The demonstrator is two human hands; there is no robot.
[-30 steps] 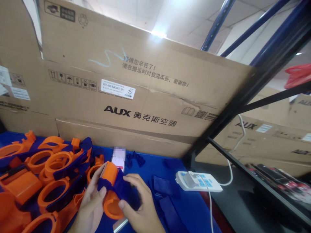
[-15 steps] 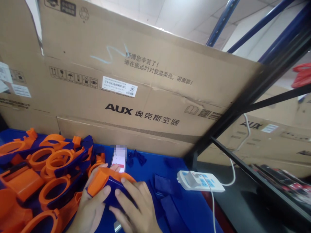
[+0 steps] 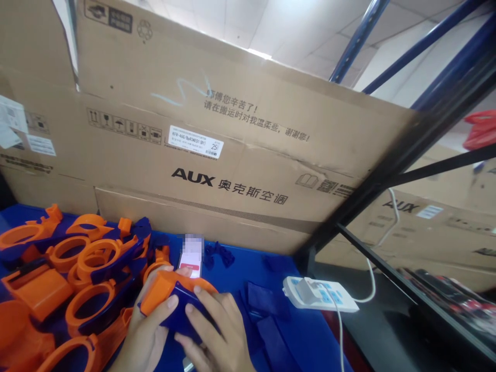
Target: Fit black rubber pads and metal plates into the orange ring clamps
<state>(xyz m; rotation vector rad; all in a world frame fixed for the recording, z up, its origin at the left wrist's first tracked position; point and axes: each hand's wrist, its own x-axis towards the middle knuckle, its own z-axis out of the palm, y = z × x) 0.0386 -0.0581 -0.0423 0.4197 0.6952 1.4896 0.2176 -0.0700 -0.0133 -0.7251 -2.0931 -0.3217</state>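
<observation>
Both my hands grip an orange and dark-blue plastic part (image 3: 184,302) over the blue tabletop. My left hand (image 3: 149,323) wraps its left end, with the thumb pressed on the blue face. On the right side, my right hand (image 3: 219,325) lays its fingers across the front face and top edge. Just behind the part stands a phone (image 3: 191,258) with a lit screen, partly covered by my fingers. A pile of similar orange parts (image 3: 91,305), with rings and dark-blue pieces, lies left of my hands.
Flat dark-blue pieces (image 3: 267,310) lie on the blue table (image 3: 228,274) to the right. Beyond them sits a white power strip (image 3: 320,293) with a plugged-in adapter and cable. A large cardboard box (image 3: 240,155) stands behind, beside a dark rack post (image 3: 349,191).
The camera view has shifted slightly, so the scene sits a little lower and further right. My hands keep the same hold on the plastic part.
</observation>
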